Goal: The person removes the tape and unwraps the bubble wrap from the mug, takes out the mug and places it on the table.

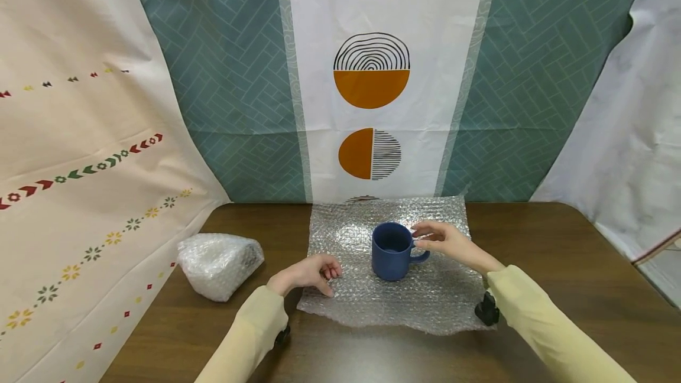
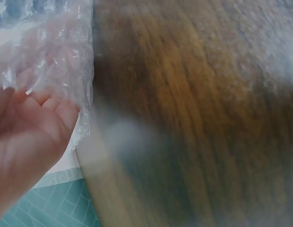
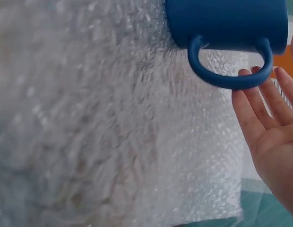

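A dark blue mug point(image 1: 391, 256) stands upright on a sheet of clear bubble wrap point(image 1: 362, 306), its handle point(image 3: 227, 82) turned to the right. My right hand point(image 1: 449, 241) is at the handle side of the mug, near the rim, with fingers extended. In the right wrist view its fingertips overlap the handle, though whether they touch cannot be told. My left hand point(image 1: 314, 272) is over the left edge of the sheet, fingers loosely bent, with no object seen in it. In the left wrist view the bubble wrap point(image 2: 47, 52) appears right by its fingertips.
A bundle wrapped in bubble wrap point(image 1: 218, 265) lies on the wooden table point(image 1: 154, 336) at the left. Behind the table hangs a patterned curtain point(image 1: 239, 75), and a cream cloth point(image 1: 80, 164) borders the left side.
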A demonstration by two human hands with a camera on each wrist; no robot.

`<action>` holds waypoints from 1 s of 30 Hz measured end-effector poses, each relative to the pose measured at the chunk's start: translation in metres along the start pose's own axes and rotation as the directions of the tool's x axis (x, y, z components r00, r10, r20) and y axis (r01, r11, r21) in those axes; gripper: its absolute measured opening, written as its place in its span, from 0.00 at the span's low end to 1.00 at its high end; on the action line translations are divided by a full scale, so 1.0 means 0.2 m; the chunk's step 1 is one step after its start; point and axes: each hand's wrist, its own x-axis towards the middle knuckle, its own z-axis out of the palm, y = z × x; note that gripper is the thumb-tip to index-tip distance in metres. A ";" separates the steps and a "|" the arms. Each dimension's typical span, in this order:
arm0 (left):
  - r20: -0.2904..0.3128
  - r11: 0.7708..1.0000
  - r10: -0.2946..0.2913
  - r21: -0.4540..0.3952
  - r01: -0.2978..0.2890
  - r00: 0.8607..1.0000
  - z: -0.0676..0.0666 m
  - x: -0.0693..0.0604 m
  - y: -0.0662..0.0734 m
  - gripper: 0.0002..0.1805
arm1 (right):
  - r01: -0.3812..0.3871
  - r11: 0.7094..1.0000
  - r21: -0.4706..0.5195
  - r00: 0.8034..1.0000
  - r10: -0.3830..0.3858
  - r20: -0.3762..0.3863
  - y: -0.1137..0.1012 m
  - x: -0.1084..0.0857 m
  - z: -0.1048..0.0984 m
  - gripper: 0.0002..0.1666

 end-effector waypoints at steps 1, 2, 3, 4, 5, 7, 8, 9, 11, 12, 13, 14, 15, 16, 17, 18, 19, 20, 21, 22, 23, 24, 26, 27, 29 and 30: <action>-0.002 1.000 0.000 0.002 0.000 1.000 0.00 0.00 0.00 0.19 | -0.005 1.000 -0.002 1.000 0.005 -0.003 0.01 0.00 0.00 0.26; -0.003 1.000 0.002 0.004 -0.002 1.000 0.00 0.00 -0.01 0.19 | -0.015 1.000 -0.008 1.000 0.015 -0.010 0.01 -0.01 0.00 0.24; -0.004 1.000 0.003 0.006 -0.003 1.000 0.00 0.00 -0.01 0.19 | -0.020 1.000 -0.012 1.000 0.020 -0.014 0.02 -0.01 0.00 0.24; -0.006 1.000 0.005 0.009 -0.005 1.000 0.00 0.00 -0.01 0.19 | -0.027 1.000 -0.016 0.999 0.026 -0.020 0.02 -0.02 0.00 0.23; -0.006 1.000 0.007 0.010 -0.007 1.000 0.00 0.00 -0.01 0.19 | -0.035 0.999 -0.019 0.999 0.034 -0.026 0.02 -0.02 0.00 0.23; -0.005 1.000 0.008 0.012 -0.008 1.000 0.00 0.00 -0.01 0.19 | -0.045 0.999 -0.029 0.998 0.044 -0.037 0.03 -0.02 0.00 0.23; -0.004 1.000 0.007 0.010 -0.007 1.000 0.00 0.00 -0.01 0.19 | -0.048 0.998 -0.029 0.998 0.046 -0.039 0.03 -0.03 0.00 0.23; -0.004 1.000 0.006 0.010 -0.006 1.000 0.00 0.00 -0.01 0.19 | -0.048 0.999 -0.027 0.998 0.047 -0.040 0.04 -0.03 0.00 0.23; -0.003 1.000 0.001 0.007 -0.001 1.000 0.00 0.00 -0.01 0.19 | -0.050 0.998 -0.026 0.998 0.049 -0.042 0.05 -0.03 0.00 0.23; -0.002 1.000 0.000 0.005 0.000 1.000 0.00 0.00 -0.01 0.19 | -0.055 0.998 -0.027 0.997 0.054 -0.046 0.05 -0.03 0.00 0.22; -0.002 1.000 -0.001 0.003 0.001 1.000 0.00 0.00 -0.01 0.19 | -0.060 0.998 -0.028 0.997 0.059 -0.046 0.06 -0.03 0.00 0.22; -0.003 1.000 0.000 0.003 0.000 1.000 0.00 0.00 -0.01 0.19 | -0.065 0.998 -0.025 0.997 0.064 -0.044 0.06 -0.03 0.01 0.22; -0.003 1.000 0.002 0.005 -0.002 1.000 0.00 -0.01 -0.01 0.19 | -0.072 0.997 -0.023 0.997 0.071 -0.045 0.06 -0.03 0.01 0.22; -0.004 1.000 0.003 0.004 -0.003 1.000 0.00 -0.01 0.00 0.19 | -0.082 0.996 -0.021 0.996 0.081 -0.048 0.07 -0.03 0.01 0.22; -0.005 1.000 0.008 0.004 -0.008 1.000 0.00 -0.01 0.00 0.19 | -0.089 0.996 -0.021 0.995 0.087 -0.051 0.07 -0.03 0.01 0.22; -0.006 1.000 0.011 0.006 -0.011 1.000 0.00 -0.01 0.00 0.19 | -0.096 0.995 -0.023 0.994 0.095 -0.058 0.07 -0.03 0.01 0.22; -0.007 1.000 0.012 0.007 -0.012 1.000 0.00 -0.01 0.00 0.19 | -0.097 0.995 -0.022 0.994 0.096 -0.060 0.07 -0.03 0.02 0.22; -0.007 1.000 0.012 0.009 -0.012 1.000 0.00 -0.01 0.00 0.19 | -0.099 0.995 -0.015 0.993 0.098 -0.060 0.08 -0.03 0.02 0.22; -0.008 1.000 0.013 0.010 -0.013 1.000 0.00 -0.01 0.00 0.19 | -0.105 0.994 -0.010 0.992 0.104 -0.064 0.08 -0.03 0.02 0.21; -0.008 1.000 0.015 0.010 -0.015 1.000 0.00 -0.01 0.00 0.19 | -0.107 0.994 -0.004 0.992 0.107 -0.066 0.08 -0.03 0.03 0.21; -0.007 1.000 0.018 0.011 -0.018 1.000 0.00 -0.01 0.00 0.19 | -0.107 0.994 0.006 0.992 0.107 -0.064 0.09 -0.03 0.03 0.21; -0.008 1.000 0.017 0.010 -0.017 1.000 0.00 -0.01 0.00 0.19 | -0.108 0.994 0.020 0.992 0.109 -0.059 0.09 -0.03 0.03 0.21; -0.008 1.000 0.022 0.009 -0.022 1.000 0.00 -0.01 0.00 0.19 | -0.107 0.993 0.048 0.993 0.109 -0.043 0.10 -0.02 0.04 0.20; -0.009 1.000 0.023 0.009 -0.023 1.000 0.00 -0.01 -0.01 0.19 | -0.104 0.993 0.055 0.993 0.107 -0.042 0.10 -0.02 0.04 0.19; -0.013 1.000 0.024 0.007 -0.024 1.000 0.00 -0.01 -0.01 0.19 | -0.096 0.993 0.070 0.994 0.098 -0.038 0.11 -0.02 0.05 0.18; -0.014 1.000 0.022 0.005 -0.022 1.000 0.01 -0.01 -0.01 0.19 | -0.093 0.993 0.073 0.995 0.096 -0.037 0.11 -0.02 0.05 0.18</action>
